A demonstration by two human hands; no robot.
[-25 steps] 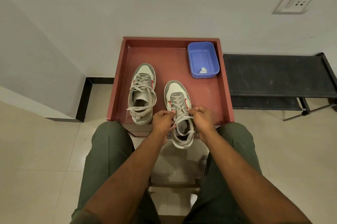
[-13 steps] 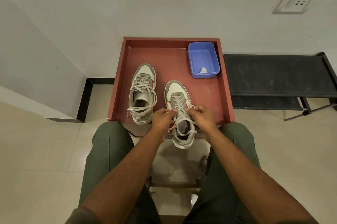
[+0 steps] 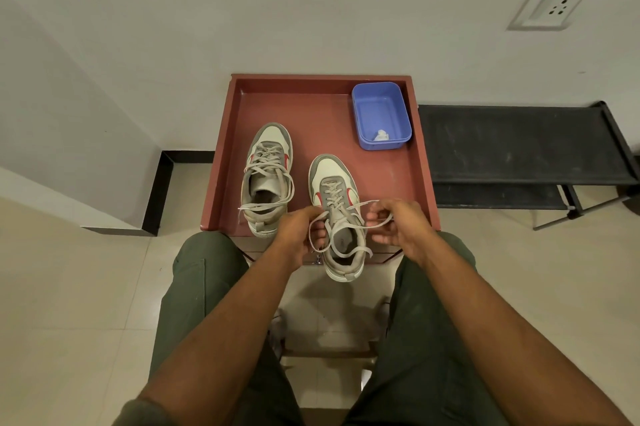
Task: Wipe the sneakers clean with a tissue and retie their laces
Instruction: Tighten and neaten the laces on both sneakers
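We pinch the laces (image 3: 341,223) of the right sneaker (image 3: 337,214) with our left hand (image 3: 299,229) and right hand (image 3: 398,224), beside the left sneaker (image 3: 266,179).

The worktop (image 3: 304,120) is brick red all over, rim and floor alike. The left shoe (image 3: 266,179) has a cream-white toe edged in grey, a red flash at each side of the lacing, pale grey laces and a dark inside. The right shoe (image 3: 334,207) matches it: white toe, grey tongue panel, red side marks, off-white sole. Its lace (image 3: 346,228) is light grey. The tub (image 3: 381,113) is periwinkle blue, with a white tissue (image 3: 381,135) in it. The rack (image 3: 519,145) is black with pale scuffs. The trousers (image 3: 204,273) are olive green. The wall (image 3: 311,2) is off-white, the socket (image 3: 550,6) white, the floor (image 3: 69,304) cream tile, the skirting (image 3: 162,183) black.
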